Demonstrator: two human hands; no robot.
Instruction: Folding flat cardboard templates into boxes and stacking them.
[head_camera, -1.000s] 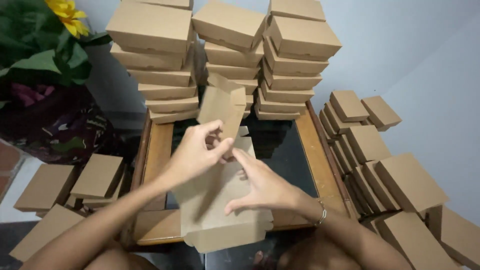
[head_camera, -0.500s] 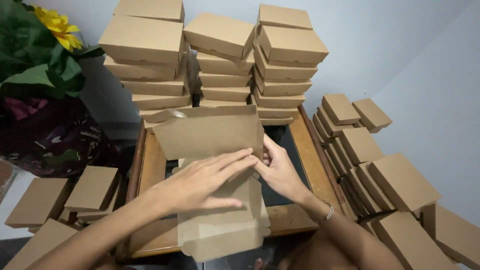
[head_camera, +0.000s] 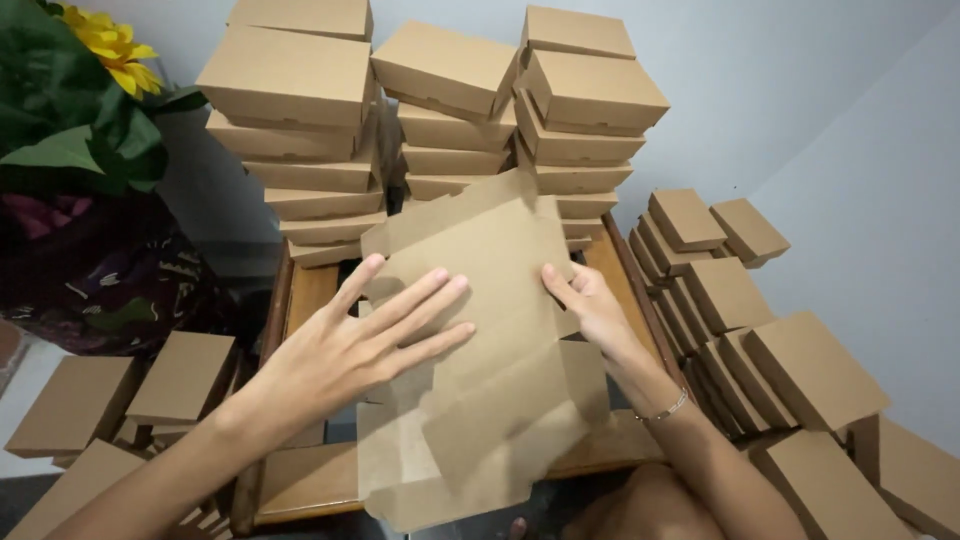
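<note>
A flat, unfolded brown cardboard box blank (head_camera: 500, 330) lies spread over a small wooden table (head_camera: 300, 480), its flaps partly raised at the far end. My left hand (head_camera: 370, 335) rests palm down on the blank's left side, fingers spread and flat. My right hand (head_camera: 590, 305) touches the blank's right edge with fingers extended; a thin bracelet sits on that wrist. Neither hand grips anything.
Three tall stacks of folded brown boxes (head_camera: 440, 110) stand at the table's far end against the wall. More folded boxes (head_camera: 760, 330) lie in rows on the right and a few (head_camera: 130, 390) on the left. A yellow flower with green leaves (head_camera: 80, 90) stands at the upper left.
The blank has been opened out and flattened across the table. My left hand slid left with fingers spread, and my right hand moved to the blank's right edge.
</note>
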